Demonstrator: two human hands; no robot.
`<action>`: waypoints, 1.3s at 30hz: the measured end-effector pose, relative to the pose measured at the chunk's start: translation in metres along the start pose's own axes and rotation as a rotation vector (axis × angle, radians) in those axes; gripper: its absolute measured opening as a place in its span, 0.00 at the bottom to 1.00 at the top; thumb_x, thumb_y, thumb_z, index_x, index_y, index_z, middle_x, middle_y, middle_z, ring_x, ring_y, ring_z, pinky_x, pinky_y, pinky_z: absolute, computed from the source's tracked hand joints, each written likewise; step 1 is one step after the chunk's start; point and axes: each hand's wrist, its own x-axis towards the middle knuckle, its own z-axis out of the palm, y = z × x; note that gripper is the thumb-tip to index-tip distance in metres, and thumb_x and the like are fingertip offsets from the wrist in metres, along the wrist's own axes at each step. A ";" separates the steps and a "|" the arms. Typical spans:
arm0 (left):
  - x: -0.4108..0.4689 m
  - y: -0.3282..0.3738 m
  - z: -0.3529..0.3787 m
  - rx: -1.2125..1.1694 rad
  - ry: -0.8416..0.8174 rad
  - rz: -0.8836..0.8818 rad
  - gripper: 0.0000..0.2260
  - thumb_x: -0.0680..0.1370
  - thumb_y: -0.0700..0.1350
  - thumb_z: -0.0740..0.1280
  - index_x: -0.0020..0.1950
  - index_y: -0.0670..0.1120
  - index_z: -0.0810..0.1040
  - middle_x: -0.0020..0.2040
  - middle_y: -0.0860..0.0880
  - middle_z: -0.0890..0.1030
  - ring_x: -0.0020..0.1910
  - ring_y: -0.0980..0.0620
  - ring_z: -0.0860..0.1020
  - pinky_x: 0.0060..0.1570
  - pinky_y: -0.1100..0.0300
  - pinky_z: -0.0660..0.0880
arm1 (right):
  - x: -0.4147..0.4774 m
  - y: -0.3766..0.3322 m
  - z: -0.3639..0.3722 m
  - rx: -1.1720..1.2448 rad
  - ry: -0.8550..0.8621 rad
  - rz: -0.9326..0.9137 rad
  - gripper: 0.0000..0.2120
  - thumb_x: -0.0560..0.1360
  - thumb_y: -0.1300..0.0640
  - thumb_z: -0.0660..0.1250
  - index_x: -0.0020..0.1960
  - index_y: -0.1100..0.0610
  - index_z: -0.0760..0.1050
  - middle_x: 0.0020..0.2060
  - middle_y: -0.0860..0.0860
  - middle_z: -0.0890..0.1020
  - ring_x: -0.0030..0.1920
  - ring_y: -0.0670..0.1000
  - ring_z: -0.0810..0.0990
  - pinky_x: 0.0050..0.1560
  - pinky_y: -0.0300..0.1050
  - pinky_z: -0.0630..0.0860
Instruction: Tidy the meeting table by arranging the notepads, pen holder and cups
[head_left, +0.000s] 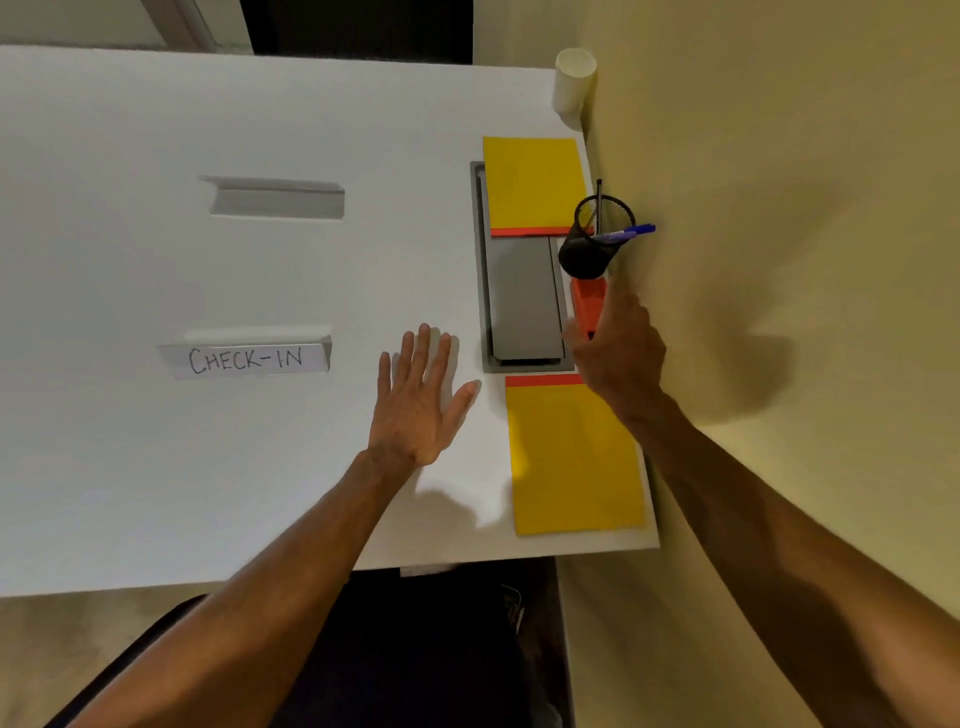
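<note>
A right hand (618, 348) clamps its grip on an orange cup (588, 304) beside a black mesh pen holder (592, 249); the left hand (421, 400) lies flat, fingers spread, on the white worktop (156, 467).

Two yellow notepads (535, 182) (574, 462) flank the black mesh pen holder (592, 249); white cup (573, 83) at corner.

It was an office meeting room: a white table (208, 467) carried a "CHECK-IN" sign (245, 359), notepads (571, 462) and a cable hatch (522, 301).
</note>
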 end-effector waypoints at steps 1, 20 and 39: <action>-0.004 -0.001 -0.010 0.001 0.008 -0.003 0.34 0.77 0.68 0.34 0.78 0.53 0.35 0.79 0.48 0.36 0.78 0.47 0.37 0.77 0.44 0.40 | -0.008 -0.007 -0.004 0.021 -0.015 -0.023 0.35 0.76 0.45 0.65 0.76 0.57 0.58 0.69 0.57 0.72 0.67 0.58 0.73 0.64 0.57 0.74; -0.141 -0.046 -0.183 -0.085 0.134 0.087 0.33 0.79 0.68 0.46 0.80 0.56 0.39 0.80 0.50 0.41 0.79 0.49 0.41 0.77 0.45 0.44 | -0.165 -0.154 -0.078 -0.079 -0.194 -0.377 0.30 0.76 0.44 0.67 0.72 0.60 0.68 0.68 0.65 0.71 0.63 0.64 0.76 0.59 0.62 0.77; -0.341 -0.076 -0.233 -0.046 0.356 -0.331 0.32 0.80 0.66 0.47 0.80 0.56 0.41 0.81 0.49 0.45 0.79 0.47 0.41 0.76 0.42 0.41 | -0.270 -0.231 -0.104 0.044 -0.331 -0.775 0.31 0.81 0.42 0.58 0.78 0.55 0.56 0.74 0.57 0.61 0.71 0.59 0.65 0.67 0.54 0.63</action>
